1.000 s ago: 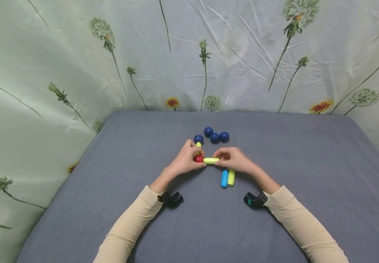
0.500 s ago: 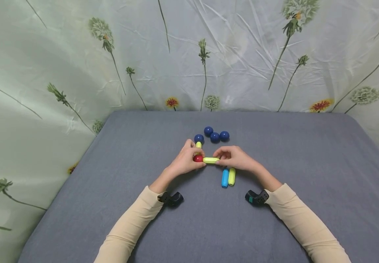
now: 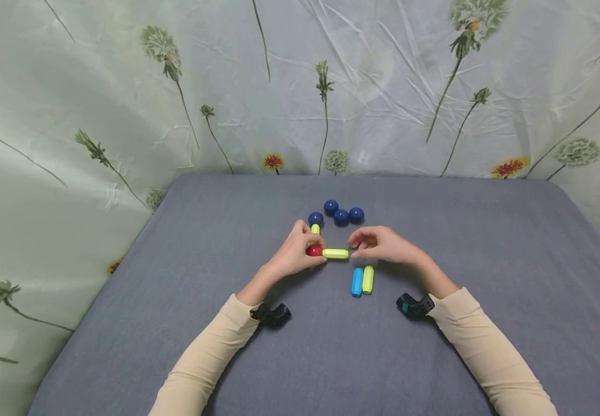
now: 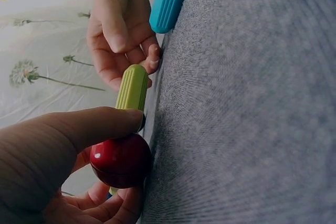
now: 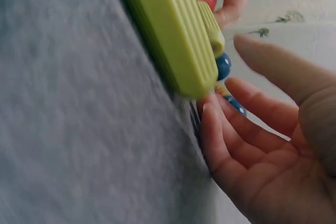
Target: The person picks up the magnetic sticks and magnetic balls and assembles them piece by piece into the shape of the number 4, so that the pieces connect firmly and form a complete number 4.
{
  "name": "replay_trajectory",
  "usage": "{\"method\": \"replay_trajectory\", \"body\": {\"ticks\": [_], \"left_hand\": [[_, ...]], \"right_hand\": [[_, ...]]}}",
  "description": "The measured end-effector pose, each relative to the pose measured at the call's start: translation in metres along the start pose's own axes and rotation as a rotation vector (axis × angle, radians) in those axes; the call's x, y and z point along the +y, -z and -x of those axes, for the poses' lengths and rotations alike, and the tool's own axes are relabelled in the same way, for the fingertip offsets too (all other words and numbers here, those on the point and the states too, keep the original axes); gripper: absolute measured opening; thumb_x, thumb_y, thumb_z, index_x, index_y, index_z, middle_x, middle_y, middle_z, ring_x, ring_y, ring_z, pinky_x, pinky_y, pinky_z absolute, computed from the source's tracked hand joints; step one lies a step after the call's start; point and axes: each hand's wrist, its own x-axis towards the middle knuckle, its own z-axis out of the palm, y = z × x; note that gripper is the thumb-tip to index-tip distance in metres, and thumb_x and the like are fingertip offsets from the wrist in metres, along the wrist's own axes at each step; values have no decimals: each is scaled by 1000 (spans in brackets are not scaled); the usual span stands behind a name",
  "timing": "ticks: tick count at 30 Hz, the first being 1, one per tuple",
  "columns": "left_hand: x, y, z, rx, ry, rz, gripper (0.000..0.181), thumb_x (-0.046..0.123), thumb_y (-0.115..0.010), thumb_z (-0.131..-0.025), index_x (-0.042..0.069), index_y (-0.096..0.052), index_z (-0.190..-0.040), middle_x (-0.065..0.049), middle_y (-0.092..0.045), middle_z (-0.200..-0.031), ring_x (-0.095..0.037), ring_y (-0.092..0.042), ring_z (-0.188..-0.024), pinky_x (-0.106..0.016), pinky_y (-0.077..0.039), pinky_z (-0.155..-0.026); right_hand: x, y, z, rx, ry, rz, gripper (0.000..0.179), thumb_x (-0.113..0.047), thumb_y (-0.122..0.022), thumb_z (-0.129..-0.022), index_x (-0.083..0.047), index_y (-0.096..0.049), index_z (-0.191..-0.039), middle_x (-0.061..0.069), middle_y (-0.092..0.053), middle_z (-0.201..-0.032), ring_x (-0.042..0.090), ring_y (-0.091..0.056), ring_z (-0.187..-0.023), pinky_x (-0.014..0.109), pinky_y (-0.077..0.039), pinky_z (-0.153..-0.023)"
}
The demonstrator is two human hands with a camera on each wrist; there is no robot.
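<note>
My left hand [image 3: 293,252] holds a glossy red ball [image 3: 314,251] between thumb and fingers, low on the grey surface. From the ball a ribbed yellow-green rod [image 3: 336,253] points right, its near end by my left thumb. Another yellow-green rod [image 3: 315,230] runs away from the ball toward a dark blue ball [image 3: 315,218], partly hidden by my fingers. My right hand [image 3: 380,244] hovers just off the free end of the right-pointing rod, fingers loosely bent and holding nothing. In the left wrist view the red ball [image 4: 122,161] sits under my thumb.
A blue rod [image 3: 357,282] and a third yellow-green rod [image 3: 368,280] lie side by side below my right hand. Behind the hands sit several loose dark blue balls [image 3: 341,217]. A floral curtain [image 3: 383,86] hangs along the far edge of the cloth-covered table [image 3: 487,260].
My right hand has let go of the right-pointing rod and moved a little to the right. My left hand stays in place on the red ball.
</note>
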Motion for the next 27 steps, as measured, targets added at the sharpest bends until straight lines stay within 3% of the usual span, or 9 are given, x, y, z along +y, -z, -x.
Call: {"method": "replay_trajectory", "body": {"ticks": [6, 10, 14, 18, 23, 27], "left_hand": [[-1, 0, 1, -11, 6, 7, 18, 20, -77, -76, 12, -68, -89, -8, -37, -97, -18, -41, -88, -20, -40, -65], [-2, 0, 1, -16, 8, 11, 18, 20, -77, -76, 12, -68, -89, -8, -37, -97, -18, -41, -89, -20, -41, -65], [-2, 0, 1, -11, -4, 9, 18, 20, -77, -76, 11, -68, -88, -8, -37, -97, -18, -41, -88, -20, -40, -65], [-2, 1, 1, -12, -10, 3, 18, 20, -77, -75, 11, -68, -88, -8, -37, -97, -18, -41, -88, -20, -40, -65], [-2, 1, 1, -18, -7, -1, 18, 21, -77, -76, 11, -68, -88, -8, -37, -96, -17, -40, -87, -19, -39, -65], [-2, 1, 2, -15, 1, -1, 18, 21, -77, -76, 12, -68, -88, -8, -37, -97, -17, -40, -88, -19, -39, -65]], "right_hand": [[7, 8, 0, 198, -14, 89, 21, -11, -66, -85, 1, -61, -102, 16, -66, -92, 3, -57, -73, 20, -46, -62], [11, 11, -2, 271, -20, 111, 20, -8, -64, -86, 3, -60, -103, 18, -65, -93, 1, -56, -72, 18, -46, -62], [14, 13, -3, 311, -16, 120, 22, -7, -63, -87, 4, -58, -105, 20, -63, -97, -3, -55, -74, 16, -47, -62], [14, 14, -6, 345, -30, 138, 26, -7, -63, -86, 4, -55, -109, 22, -60, -102, 8, -60, -79, 18, -48, -65], [14, 15, -12, 362, -17, 227, 44, -7, -64, -86, 0, -49, -126, 24, -57, -110, 29, -64, -87, 34, -52, -72], [13, 15, -19, 345, 27, 317, 55, -6, -64, -85, -3, -44, -136, 25, -53, -112, 32, -63, -85, 43, -51, -73]]}}
